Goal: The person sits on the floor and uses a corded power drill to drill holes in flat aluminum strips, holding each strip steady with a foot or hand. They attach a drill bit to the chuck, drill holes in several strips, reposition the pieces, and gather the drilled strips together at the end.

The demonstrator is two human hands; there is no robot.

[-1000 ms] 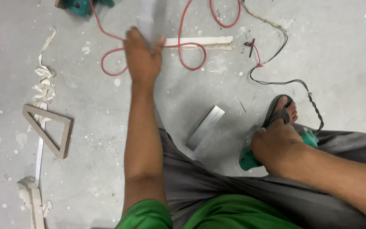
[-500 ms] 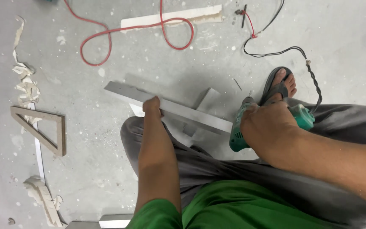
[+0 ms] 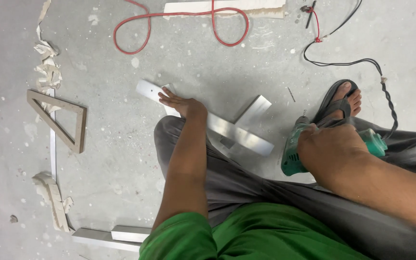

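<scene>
My left hand (image 3: 181, 103) presses flat on a long shiny metal strip (image 3: 239, 136) that lies on the concrete floor across my left knee. A second, shorter metal piece (image 3: 255, 107) lies beside it. My right hand (image 3: 331, 147) grips a green power drill (image 3: 292, 155) that points down at the floor, just right of the strip's near end. My foot in a dark sandal (image 3: 340, 98) rests beyond the drill.
A red cable (image 3: 179, 21) loops at the top by a pale board (image 3: 225, 6). A black cord (image 3: 357, 60) runs to the right. A wooden triangle frame (image 3: 58, 119) and plaster scraps (image 3: 46, 67) lie left. More metal bars (image 3: 107, 237) lie bottom left.
My left hand reached far forward, then pulled the long metal strip back toward me and now holds it down near my knee. My right hand keeps the drill.
</scene>
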